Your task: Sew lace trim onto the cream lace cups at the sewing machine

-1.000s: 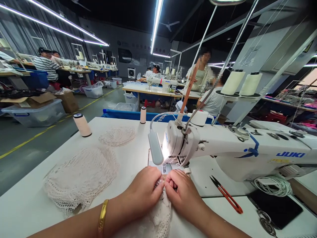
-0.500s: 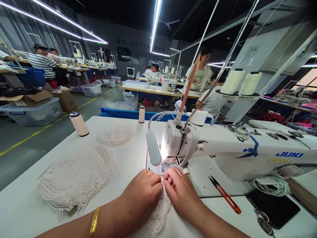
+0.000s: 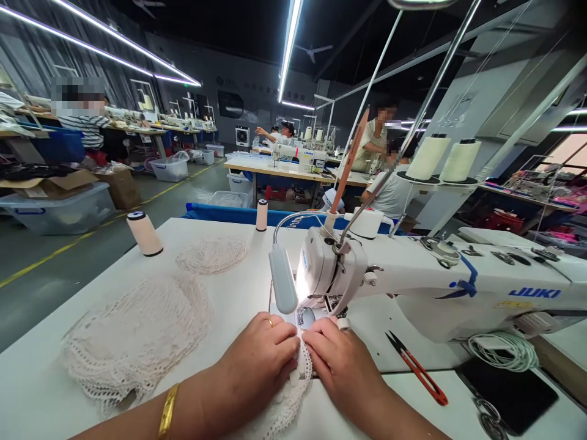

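Note:
My left hand (image 3: 261, 360) and my right hand (image 3: 342, 360) pinch a piece of white lace (image 3: 288, 391) between them on the white table (image 3: 238, 293). The lace's front edge sits just before the needle area of a white JUKI sewing machine (image 3: 440, 281). A small lamp (image 3: 283, 280) on the machine lights the spot. A gold bangle is on my left wrist and a ring on a left finger. Most of the lace under my hands is hidden.
A pile of lace pieces (image 3: 137, 330) lies at the left, a smaller pile (image 3: 211, 255) beyond it. Thread spools (image 3: 143, 233) (image 3: 261, 215) stand at the far edge. Red-handled snips (image 3: 415, 366) and a coiled white cable (image 3: 502, 351) lie right. Other people work at tables behind.
My hands have stayed pinched on the lace and shifted it slightly toward the needle. The view has tilted a little; distant people have moved.

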